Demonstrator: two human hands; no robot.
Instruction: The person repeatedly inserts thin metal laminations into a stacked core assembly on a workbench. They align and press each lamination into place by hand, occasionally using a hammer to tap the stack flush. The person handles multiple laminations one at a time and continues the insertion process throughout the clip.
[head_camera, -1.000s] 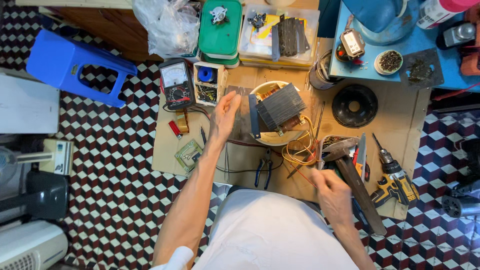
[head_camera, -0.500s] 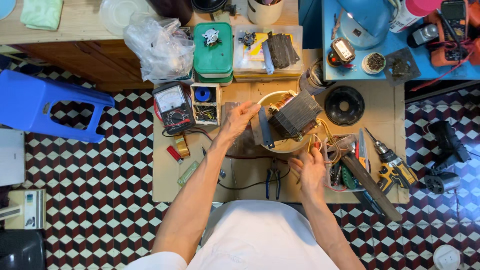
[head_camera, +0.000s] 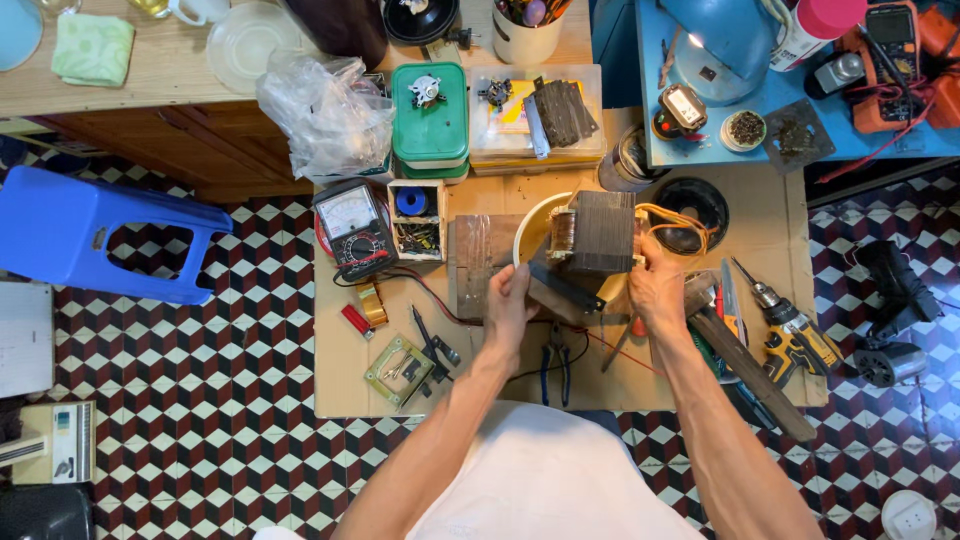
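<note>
Upper centre: green lidded box beside a clear plastic case — crumpled clear bag just left. Below, analogue meter's white dial. Upper right — small meter screen, orange multimeter's grey display.

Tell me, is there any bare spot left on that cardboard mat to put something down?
Yes: the mat's near-left corner, below the red lighter, and its far-right corner beside the black ring. The middle is crowded: both hands hold a transformer among pliers and wires.

Home repair workshop: checkered tile floor, cardboard sheet as work surface, meter, cordless drill, pliers, parts boxes, wooden desk.
</note>
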